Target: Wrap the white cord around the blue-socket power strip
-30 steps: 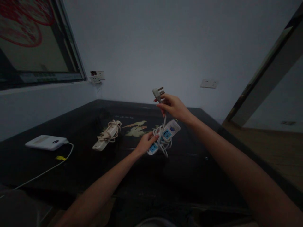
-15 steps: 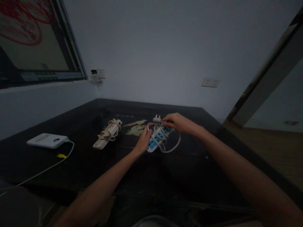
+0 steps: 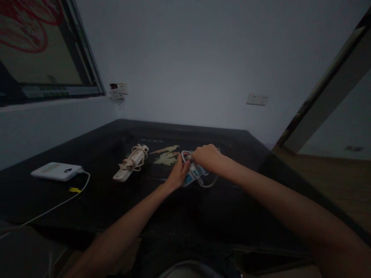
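A white power strip with blue sockets [image 3: 193, 175] lies on the dark glossy table [image 3: 226, 208], its white cable [image 3: 207, 183] looped around it. My left hand [image 3: 179, 174] grips the strip's near left end with fingers closed on it. My right hand [image 3: 206, 158] is curled over the top of the strip, closed around the cable's plug end, which its fingers hide.
A second, beige power strip [image 3: 130, 166] wrapped in its own cord lies to the left. A white flat device [image 3: 56, 171] with a white cable [image 3: 55, 206] sits at the far left. Wall sockets [image 3: 256, 99] are on the back wall; a window [image 3: 43, 50] is upper left.
My right hand came down from holding the plug high in the air and now rests on the strip, the cable wound closer around it. My left hand stayed on the strip.
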`<state>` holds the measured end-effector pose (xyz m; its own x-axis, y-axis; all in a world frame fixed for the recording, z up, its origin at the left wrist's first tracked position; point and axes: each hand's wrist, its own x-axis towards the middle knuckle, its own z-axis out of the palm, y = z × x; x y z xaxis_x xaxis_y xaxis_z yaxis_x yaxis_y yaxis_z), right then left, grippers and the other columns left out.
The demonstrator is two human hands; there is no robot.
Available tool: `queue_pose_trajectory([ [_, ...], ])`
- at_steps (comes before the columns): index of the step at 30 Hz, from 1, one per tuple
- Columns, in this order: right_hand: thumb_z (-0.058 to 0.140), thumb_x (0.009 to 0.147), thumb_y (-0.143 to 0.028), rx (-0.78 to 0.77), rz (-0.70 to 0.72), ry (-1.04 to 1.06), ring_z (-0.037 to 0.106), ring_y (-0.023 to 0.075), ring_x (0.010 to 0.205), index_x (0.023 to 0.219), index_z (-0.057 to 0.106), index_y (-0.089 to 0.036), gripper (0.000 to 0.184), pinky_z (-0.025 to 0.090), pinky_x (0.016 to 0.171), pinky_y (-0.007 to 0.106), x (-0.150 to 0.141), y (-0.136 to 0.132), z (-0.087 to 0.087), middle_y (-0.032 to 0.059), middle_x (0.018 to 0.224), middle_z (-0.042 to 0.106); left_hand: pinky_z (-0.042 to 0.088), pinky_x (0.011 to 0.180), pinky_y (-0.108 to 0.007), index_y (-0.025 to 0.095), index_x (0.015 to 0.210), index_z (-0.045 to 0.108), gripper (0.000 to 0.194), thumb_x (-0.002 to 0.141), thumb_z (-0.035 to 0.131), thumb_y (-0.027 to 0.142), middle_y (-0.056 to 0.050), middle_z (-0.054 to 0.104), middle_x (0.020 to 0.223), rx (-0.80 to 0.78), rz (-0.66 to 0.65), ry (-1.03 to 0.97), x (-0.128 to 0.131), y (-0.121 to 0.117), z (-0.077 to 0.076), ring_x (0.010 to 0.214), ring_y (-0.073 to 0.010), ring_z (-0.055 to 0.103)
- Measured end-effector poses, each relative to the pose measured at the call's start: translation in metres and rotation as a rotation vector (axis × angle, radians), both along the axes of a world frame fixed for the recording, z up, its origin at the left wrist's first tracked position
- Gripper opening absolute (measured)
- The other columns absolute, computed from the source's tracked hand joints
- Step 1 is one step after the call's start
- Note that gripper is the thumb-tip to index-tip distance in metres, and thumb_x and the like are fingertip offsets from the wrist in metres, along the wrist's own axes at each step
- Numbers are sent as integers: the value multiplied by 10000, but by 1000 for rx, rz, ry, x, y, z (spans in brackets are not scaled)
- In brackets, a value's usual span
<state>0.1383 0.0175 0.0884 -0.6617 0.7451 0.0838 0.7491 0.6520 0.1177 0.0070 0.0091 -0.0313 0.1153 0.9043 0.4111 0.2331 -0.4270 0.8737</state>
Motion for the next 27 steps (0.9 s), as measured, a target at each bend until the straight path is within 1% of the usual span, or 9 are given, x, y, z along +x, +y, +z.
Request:
queue_pose_trajectory([
  [3,552,856,-131,52,-23,-144,689,274,882,892,731,-124,182,492,718,335,-16,0,-3,187,871,723,442,858,-351,119,1252,389,479,915,410,458,-107,619,927,19,-6,51,0,-3,1,899,-242,608],
  [6,553,860,-150,68,8,-148,687,272,896,918,726,-127,184,492,707,320,-21,8,-2,185,934,719,468,758,-339,128,1254,400,495,895,452,465,-75,628,857,-37,-19,76,0,-1,2,781,-228,617],
  [11,592,835,-183,74,108,-38,668,261,912,930,725,-183,164,465,683,298,-8,29,0,124,978,714,495,735,-325,162,1236,417,582,760,662,392,-91,638,1042,-128,-124,-58,1,7,3,842,-225,634],
  [15,574,828,-151,50,168,152,639,203,886,921,714,-205,177,428,692,270,-1,35,4,77,972,700,509,745,-328,183,1062,490,434,717,702,337,-70,659,987,-201,-141,-118,-1,11,0,850,-219,649],
  [19,546,855,-220,77,171,589,611,163,828,910,693,-173,164,432,738,279,25,35,2,64,905,687,497,602,-279,198,1023,472,391,736,689,351,0,637,766,-210,-99,-108,-8,15,-3,649,-167,627],
  [21,529,853,-263,101,87,891,607,162,825,921,672,-164,187,444,729,285,52,38,-10,66,908,679,450,516,-239,193,1004,480,369,740,683,352,38,582,653,-207,-78,-59,-12,18,-5,552,-140,580],
  [24,495,824,-289,20,-192,1277,586,156,703,974,611,-154,233,455,618,281,98,49,-50,49,822,642,376,452,-200,183,998,489,347,748,664,348,69,518,588,-194,-46,-3,-15,22,-7,482,-108,517],
  [25,490,802,-266,-60,-280,1339,578,153,681,981,590,-152,235,457,604,282,109,52,-66,44,813,628,367,446,-194,182,998,488,347,749,660,351,71,516,589,-193,-41,-8,-15,23,-7,475,-102,510],
  [27,539,708,-186,-267,-313,1311,584,153,696,961,574,-149,258,480,649,304,119,56,-99,44,828,626,366,441,-191,186,998,480,367,740,664,370,72,526,592,-206,-48,-44,-14,23,-6,468,-99,516],
])
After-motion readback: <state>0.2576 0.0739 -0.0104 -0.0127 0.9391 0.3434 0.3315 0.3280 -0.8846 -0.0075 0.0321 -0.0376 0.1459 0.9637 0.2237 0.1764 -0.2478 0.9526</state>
